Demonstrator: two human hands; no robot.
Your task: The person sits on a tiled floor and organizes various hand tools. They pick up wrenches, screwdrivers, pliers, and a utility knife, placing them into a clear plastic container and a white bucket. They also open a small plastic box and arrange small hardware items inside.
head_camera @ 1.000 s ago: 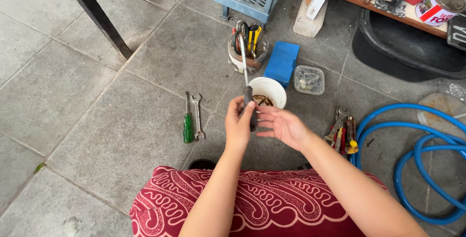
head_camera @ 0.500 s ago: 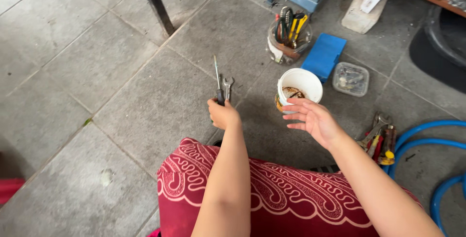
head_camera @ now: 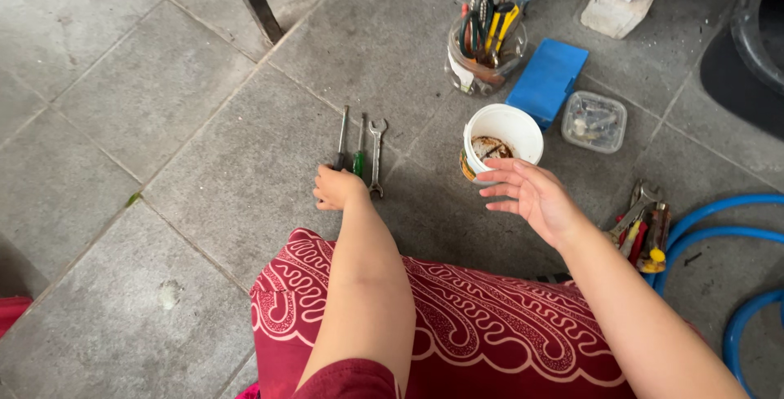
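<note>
Our left hand (head_camera: 339, 189) grips a dark-handled screwdriver (head_camera: 340, 142) on the floor, left of the wrench (head_camera: 376, 154) — stiff, light, best held by its handle. Right hand (head_camera: 531, 195) hovers slack near the white cup (head_camera: 498, 142).

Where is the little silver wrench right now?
In the head view, the wrench lies on the grey floor tiles left of centre, beside the green-handled screwdriver, just past the left hand and left of the white cup.

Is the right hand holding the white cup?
No: the right hand hovers open, fingers spread, just in front of the white cup, which stands on the floor by itself.
</note>
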